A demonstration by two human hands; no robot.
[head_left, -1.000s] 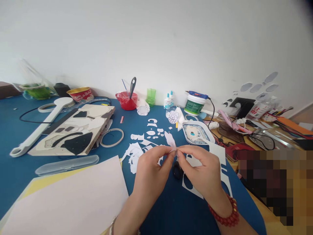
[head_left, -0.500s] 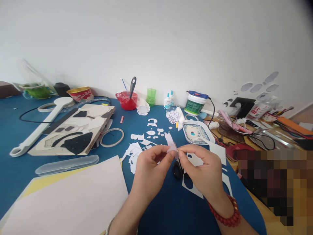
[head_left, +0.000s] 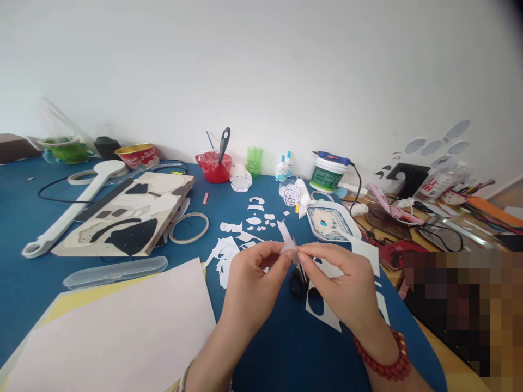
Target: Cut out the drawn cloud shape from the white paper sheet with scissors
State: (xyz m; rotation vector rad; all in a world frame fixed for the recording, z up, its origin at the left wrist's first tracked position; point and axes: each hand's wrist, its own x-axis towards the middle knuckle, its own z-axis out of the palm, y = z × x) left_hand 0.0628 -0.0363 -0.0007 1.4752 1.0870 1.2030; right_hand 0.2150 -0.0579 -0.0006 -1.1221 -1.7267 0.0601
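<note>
A small piece of white paper (head_left: 287, 237) is pinched between the thumb and forefinger of my left hand (head_left: 254, 283). My right hand (head_left: 341, 283) closes its thumb and fingertips on the paper's right side, so both hands meet at it. Below and behind the fingertips are black-handled scissors (head_left: 298, 284), their blades partly hidden. Paper scraps (head_left: 225, 260) lie in a heap left of my hands. Small cut-out paper shapes (head_left: 254, 220) are spread beyond them. Under my right hand a white sheet with cut holes (head_left: 327, 313) is partly covered.
White sheets (head_left: 122, 332) lie front left by a clear plastic case (head_left: 116, 272). A board with cut shapes (head_left: 126, 218) and a tape roll (head_left: 188, 227) are behind. A red bowl (head_left: 215, 169), glue bottles (head_left: 281, 169), a white tub (head_left: 326, 175) and a tray (head_left: 355, 231) stand farther back.
The view has shifted slightly, so the table things appear a little farther right. The paper is tilted a little differently between my fingers; both hands keep their pinch.
</note>
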